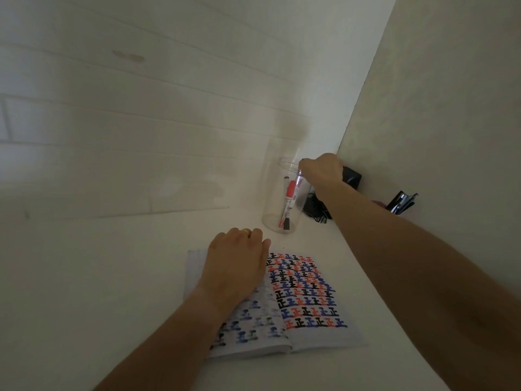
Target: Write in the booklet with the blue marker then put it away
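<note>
The open booklet (307,294) lies on the white desk, its right page filled with rows of red, blue and black marks. My left hand (235,263), a ring on one finger, rests flat on the left page. My right hand (321,172) is closed at the rim of a clear plastic jar (275,210). It grips a marker whose dark blue end (306,159) peeks out above the fingers, while its body shows blurred through the jar wall. A red marker (289,194) stands inside the jar.
A black object (352,176) sits behind the jar against the right wall, with a dark tangle (315,208) beside the jar's base. Dark pens or clips (401,203) stick out near the wall at the right. Panelled wall runs along the back.
</note>
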`<state>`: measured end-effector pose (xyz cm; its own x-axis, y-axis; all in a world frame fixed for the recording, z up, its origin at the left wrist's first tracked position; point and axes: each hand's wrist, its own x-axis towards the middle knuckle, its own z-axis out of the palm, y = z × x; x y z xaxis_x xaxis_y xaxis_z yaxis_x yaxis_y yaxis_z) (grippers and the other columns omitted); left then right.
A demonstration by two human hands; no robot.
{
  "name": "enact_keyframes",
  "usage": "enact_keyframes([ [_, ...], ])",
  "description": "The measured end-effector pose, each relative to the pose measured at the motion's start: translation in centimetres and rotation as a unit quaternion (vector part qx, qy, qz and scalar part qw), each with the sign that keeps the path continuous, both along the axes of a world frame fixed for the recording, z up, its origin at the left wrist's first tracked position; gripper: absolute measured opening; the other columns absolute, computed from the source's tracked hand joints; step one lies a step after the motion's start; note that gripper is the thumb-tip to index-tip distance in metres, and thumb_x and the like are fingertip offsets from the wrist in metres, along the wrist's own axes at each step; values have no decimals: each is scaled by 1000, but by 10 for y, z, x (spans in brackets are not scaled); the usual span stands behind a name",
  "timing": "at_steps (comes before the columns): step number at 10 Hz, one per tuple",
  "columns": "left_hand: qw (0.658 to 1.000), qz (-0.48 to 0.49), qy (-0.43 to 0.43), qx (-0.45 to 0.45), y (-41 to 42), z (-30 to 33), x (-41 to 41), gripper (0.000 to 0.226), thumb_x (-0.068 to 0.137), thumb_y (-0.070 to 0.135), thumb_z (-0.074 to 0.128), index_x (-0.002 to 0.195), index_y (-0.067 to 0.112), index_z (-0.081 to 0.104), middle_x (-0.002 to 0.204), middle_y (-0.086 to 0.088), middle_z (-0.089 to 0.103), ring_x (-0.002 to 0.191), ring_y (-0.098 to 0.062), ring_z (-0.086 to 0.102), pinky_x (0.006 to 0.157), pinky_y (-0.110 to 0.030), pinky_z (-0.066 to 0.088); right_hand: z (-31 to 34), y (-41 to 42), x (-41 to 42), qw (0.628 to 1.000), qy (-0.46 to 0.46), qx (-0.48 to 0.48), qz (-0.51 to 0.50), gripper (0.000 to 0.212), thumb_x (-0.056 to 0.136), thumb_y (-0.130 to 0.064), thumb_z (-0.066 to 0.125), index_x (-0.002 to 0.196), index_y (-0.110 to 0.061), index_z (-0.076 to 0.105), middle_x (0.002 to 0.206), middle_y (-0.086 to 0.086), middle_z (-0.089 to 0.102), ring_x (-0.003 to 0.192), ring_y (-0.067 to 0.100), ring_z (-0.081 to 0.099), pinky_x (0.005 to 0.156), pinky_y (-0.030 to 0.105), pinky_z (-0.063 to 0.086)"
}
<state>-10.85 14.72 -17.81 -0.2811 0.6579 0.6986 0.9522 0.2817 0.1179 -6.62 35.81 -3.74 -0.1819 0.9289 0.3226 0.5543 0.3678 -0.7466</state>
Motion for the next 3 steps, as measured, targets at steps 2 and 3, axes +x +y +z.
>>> enact_keyframes([
  [2,1000,-8,-7,24,-2,3,-2,33,98,39,42,88,18,65,74,0,68,64,-17,59,59,-31,41,-1,-11,22,998,22,46,20,15,82,-8,62,87,-2,74,96,12,69,79,25,68,70,31,59],
  [3,999,-9,14,40,-6,3,-2,26,96,32,51,78,16,63,61,-1,60,53,-17,45,52,-31,35,-11,-33,52,993,39,98,44,27,86,-18,69,111,-13,77,118,7,72,92,18,68,85,32,58],
])
